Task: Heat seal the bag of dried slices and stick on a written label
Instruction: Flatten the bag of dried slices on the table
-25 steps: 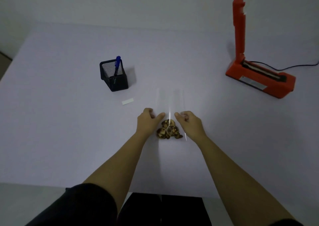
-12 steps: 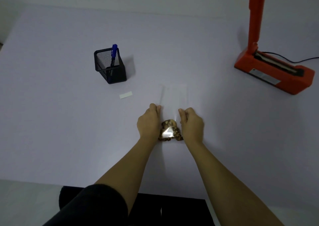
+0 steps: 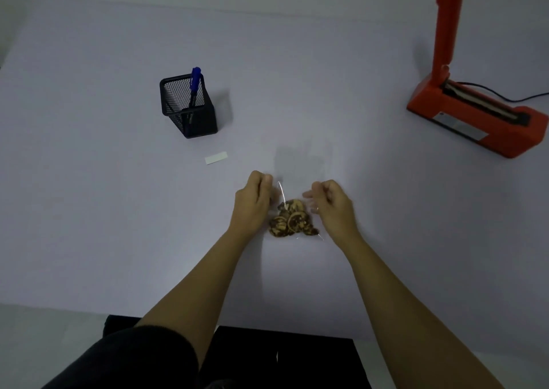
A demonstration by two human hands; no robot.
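A clear plastic bag [image 3: 297, 194] holds brown dried slices [image 3: 291, 222] bunched at its near end. My left hand [image 3: 254, 200] pinches the bag's left edge and my right hand [image 3: 331, 203] pinches its right edge, and its upper part is raised off the table between them. A small white label strip [image 3: 216, 157] lies flat to the left of the bag. At the far right stands an orange heat sealer [image 3: 472, 115] with its arm [image 3: 447, 23] raised upright. A blue pen [image 3: 194, 87] stands in a black mesh holder [image 3: 190, 106].
The white table [image 3: 89, 210] spreads wide on all sides. A black cable [image 3: 523, 97] runs from the sealer off the right edge. The table's near edge lies just in front of my dark-clothed lap.
The bag's upper part lay flat on the table before; now both hands have lifted it up. My hands have drawn slightly apart, and the view has shifted down and left.
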